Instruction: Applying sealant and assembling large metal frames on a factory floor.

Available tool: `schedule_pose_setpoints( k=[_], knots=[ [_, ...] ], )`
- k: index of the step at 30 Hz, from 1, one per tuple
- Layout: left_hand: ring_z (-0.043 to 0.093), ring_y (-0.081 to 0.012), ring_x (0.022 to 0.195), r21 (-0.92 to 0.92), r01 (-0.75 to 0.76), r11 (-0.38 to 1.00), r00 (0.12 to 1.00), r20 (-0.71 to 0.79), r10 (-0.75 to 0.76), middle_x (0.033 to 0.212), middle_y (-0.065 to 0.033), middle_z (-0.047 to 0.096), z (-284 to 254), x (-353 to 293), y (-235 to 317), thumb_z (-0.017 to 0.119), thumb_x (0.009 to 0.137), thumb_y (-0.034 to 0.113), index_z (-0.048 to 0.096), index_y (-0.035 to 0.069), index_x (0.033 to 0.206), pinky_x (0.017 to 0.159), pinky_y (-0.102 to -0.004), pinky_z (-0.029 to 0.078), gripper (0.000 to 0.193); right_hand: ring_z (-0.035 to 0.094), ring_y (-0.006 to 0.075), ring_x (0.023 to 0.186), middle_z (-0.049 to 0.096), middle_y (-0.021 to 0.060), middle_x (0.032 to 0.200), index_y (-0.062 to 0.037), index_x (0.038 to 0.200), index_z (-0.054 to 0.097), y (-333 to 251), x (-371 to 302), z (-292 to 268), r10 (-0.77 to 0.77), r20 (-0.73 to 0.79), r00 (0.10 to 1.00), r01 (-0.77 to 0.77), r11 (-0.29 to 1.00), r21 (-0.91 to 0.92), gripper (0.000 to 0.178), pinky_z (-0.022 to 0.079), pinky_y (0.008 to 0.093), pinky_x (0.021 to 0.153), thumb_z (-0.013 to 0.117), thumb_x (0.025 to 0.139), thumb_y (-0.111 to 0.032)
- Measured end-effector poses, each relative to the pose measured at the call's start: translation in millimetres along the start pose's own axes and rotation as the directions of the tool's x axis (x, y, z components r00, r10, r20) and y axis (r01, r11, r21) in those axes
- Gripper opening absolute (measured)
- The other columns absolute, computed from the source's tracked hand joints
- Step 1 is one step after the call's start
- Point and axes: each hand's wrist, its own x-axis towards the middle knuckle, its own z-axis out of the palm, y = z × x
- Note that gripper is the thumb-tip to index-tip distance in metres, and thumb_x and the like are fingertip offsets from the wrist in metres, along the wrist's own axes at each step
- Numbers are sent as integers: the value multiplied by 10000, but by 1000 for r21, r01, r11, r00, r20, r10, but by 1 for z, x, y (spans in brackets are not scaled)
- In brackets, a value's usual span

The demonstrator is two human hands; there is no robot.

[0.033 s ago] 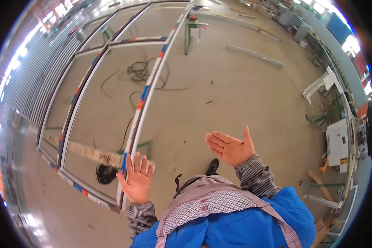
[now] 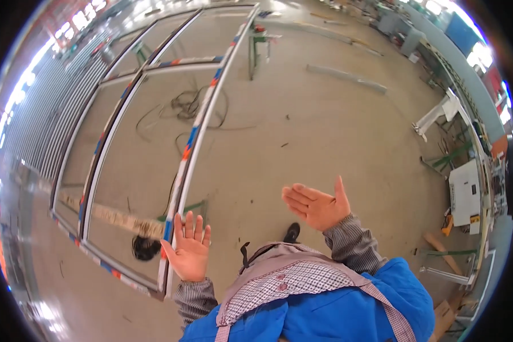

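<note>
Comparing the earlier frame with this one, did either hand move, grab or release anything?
Nothing visibly changed. The left hand is open and empty over the metal frame, and the right hand is open and empty above the concrete floor, as before.

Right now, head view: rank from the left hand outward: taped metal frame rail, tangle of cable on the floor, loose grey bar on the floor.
From the left hand, open and empty:
1. Taped metal frame rail, right at the fingertips.
2. Tangle of cable, farther up, inside the frame.
3. Loose grey bar, farthest, upper right on the concrete.
</note>
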Motion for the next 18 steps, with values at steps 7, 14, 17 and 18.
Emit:
schedule_pose_setpoints(
  k=[7,14,17,18],
  knots=[
    [356,-244,1228,50,211,976,964,153,-216,1350,-73,380,74,132,-145,298,883,564,286,154,1363,1025,-446,240,632,197,290,1322,235,180,1411,27,1350,240,-132,-20,-82,-121,54,991,124,990,-65,870,137,387,1084,121,838,-666],
    [480,-216,1104,219,464,858,868,81,-490,1248,-48,490,89,273,-241,339,912,464,442,123,1245,936,-426,372,487,534,209,1045,536,120,1183,-35,1202,476,-229,-35,-173,-97,-526,845,107,994,-12,581,402,338,918,270,921,-500],
    [512,-206,1047,309,462,831,874,2,-486,1189,-44,527,93,333,-267,341,923,424,471,104,1199,904,-405,401,441,592,196,912,598,99,1069,-28,1121,527,-269,-25,-210,-92,-727,681,127,992,-7,458,456,327,849,305,948,-389],
    [512,-206,1047,312,464,829,872,6,-490,1189,-44,527,96,356,-277,341,923,424,471,104,1199,904,-405,401,441,592,196,912,598,99,1069,-28,1121,527,-285,-17,-220,-98,-727,679,133,991,-9,458,456,327,849,305,948,-389]
  ],
)
